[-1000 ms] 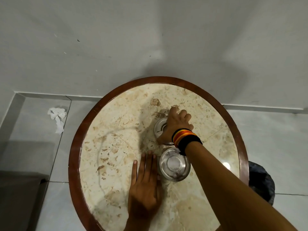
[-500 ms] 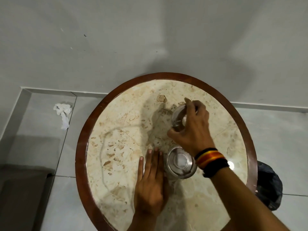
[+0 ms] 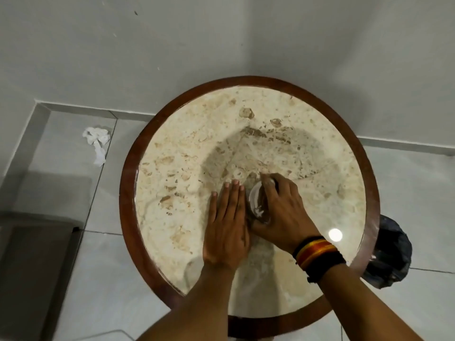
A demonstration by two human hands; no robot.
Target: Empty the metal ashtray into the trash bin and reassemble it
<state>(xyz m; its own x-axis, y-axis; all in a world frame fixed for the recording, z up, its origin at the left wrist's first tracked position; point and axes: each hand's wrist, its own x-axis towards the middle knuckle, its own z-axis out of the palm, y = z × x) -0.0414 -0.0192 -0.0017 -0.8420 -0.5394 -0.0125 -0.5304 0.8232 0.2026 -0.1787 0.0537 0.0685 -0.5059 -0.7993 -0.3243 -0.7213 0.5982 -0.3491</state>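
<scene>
Half a second ago our right hand (image 3: 283, 212) carried the shiny metal ashtray lid above the far side of the round marble table with a dark wooden rim (image 3: 128, 183), while the round steel ashtray bowl (image 3: 257, 203) sat open by our left hand (image 3: 227, 225). Now the right hand has come down over the bowl, and the lid is no longer visible as a separate piece. We judge that the lid is being seated on the bowl, so the reassembly is nearly done; whether it sits flush we cannot tell, since the hand hides most of it.

The right hand is curled over the top of the ashtray, fingers (image 3: 269, 182) bent around its far edge, gripping or pressing it. The left hand lies flat and spread on the marble, its edge just beside the ashtray's left side, holding nothing, seemingly bracing.

The ashtray stands near the table's centre. The black-lined trash bin (image 3: 391, 254) peeks out at the table's right edge.
</scene>
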